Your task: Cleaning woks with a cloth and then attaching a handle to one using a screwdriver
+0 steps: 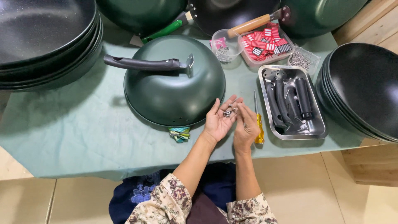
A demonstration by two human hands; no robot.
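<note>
At the centre of the frame the left hand (219,120) lies palm up, fingers spread open, cradling small metal screws (228,111). The right hand (246,126) pinches at those screws with loosely curled fingertips. Right of centre, a steel tray (290,133) holds black handles (303,98). At the upper centre, a clear tub (248,60) contains red and white tags (265,43), beside a small cup (226,56) of screws

Your left hand (218,121) cups small shiny metal screws (228,112). Just above it, the upturned wok (174,89) is matt dark green with a dull black plastic handle (143,63). Right of your right hand (246,129): a glossy yellow plastic screwdriver (259,128) and a brushed steel tray (317,132). Beneath lies soft green cloth (74,124).
</note>
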